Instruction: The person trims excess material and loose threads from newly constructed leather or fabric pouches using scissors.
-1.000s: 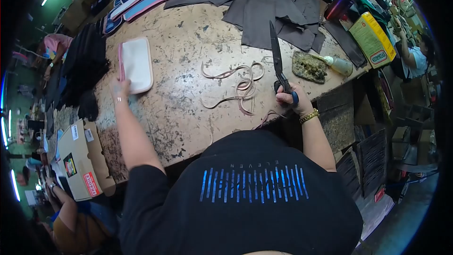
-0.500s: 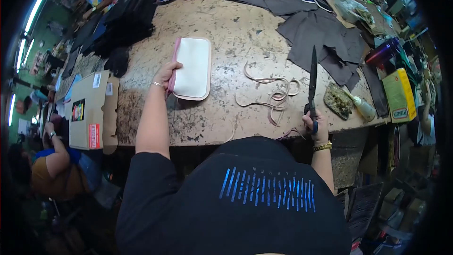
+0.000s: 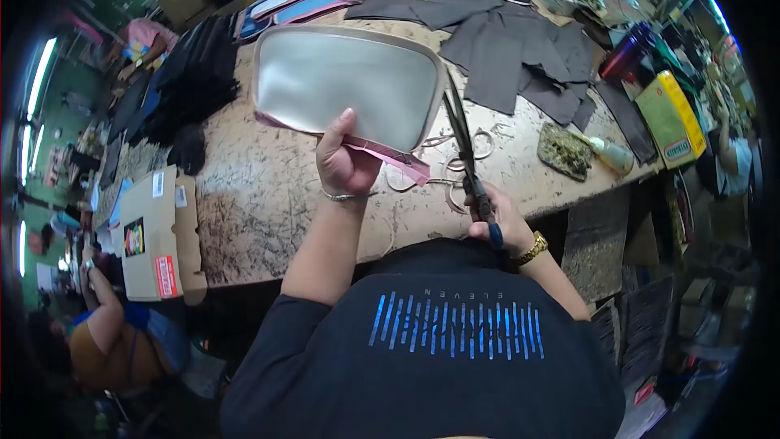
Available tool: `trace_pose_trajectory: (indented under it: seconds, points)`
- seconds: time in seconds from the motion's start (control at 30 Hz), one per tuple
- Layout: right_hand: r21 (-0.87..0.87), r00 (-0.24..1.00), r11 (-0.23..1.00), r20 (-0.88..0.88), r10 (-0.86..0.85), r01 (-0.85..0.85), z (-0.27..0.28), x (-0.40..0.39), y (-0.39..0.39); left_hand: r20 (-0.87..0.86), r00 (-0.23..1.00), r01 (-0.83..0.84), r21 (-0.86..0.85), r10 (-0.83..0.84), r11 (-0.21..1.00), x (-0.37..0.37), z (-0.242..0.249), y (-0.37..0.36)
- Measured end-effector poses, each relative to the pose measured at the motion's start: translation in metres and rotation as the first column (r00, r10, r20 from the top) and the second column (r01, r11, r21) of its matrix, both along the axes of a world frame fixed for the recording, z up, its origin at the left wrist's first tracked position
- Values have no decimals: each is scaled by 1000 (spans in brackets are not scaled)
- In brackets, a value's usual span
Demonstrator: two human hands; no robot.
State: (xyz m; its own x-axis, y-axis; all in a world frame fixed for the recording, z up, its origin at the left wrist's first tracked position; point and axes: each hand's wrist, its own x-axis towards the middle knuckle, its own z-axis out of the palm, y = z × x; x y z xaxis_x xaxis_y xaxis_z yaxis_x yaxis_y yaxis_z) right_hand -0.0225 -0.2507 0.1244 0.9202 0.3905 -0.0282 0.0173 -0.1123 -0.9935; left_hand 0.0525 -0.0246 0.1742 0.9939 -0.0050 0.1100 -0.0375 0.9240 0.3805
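Observation:
My left hand (image 3: 349,164) grips a pale, rounded rectangular panel (image 3: 349,81) by its near edge, thumb on top. The panel is tilted up above the table, its greyish-silver face showing. Pink trim (image 3: 398,161) runs along the near edge and ends in a loose flap at the right. In my right hand (image 3: 505,218) is a pair of large dark scissors (image 3: 463,142), fingers wrapped round the handles. Their blades point away from me, beside the panel's right edge, slightly apart. Thin pale strips (image 3: 396,188) lie curled on the table below.
Dark grey cut pieces (image 3: 487,73) spread over the far right. Blue and pink panels (image 3: 313,8) and a black stack (image 3: 191,73) lie at the back left. A cardboard box (image 3: 150,232), rough lump (image 3: 565,152), glue bottle (image 3: 612,154) and yellow container (image 3: 670,120) stand around.
My left hand has lifted and turned the panel, bringing it right and closer to me. The scissors have moved left, up to the panel's right edge.

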Motion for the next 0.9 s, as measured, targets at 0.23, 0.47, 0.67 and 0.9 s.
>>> trace_pose_trajectory:
  seconds: [0.23, 0.47, 0.67, 0.9]
  points:
    - [100, 999, 995, 39, 23, -27, 2, 0, 9, 82, 987, 142, -4, -141, 990, -10, -5, -17]
    - [-25, 997, 999, 69, -32, 34, 8, 5, 1, -30, 995, 104, 202, -100, 974, -16, -16, -30]
    - [-86, 992, 995, 113, -50, 60, 4, 6, -1, -59, 998, 44, 267, -29, 963, -23, -24, -35]
    - [-142, 986, 983, 137, -93, 112, -4, 5, -4, -54, 999, 17, 264, -3, 964, -22, -22, -37]
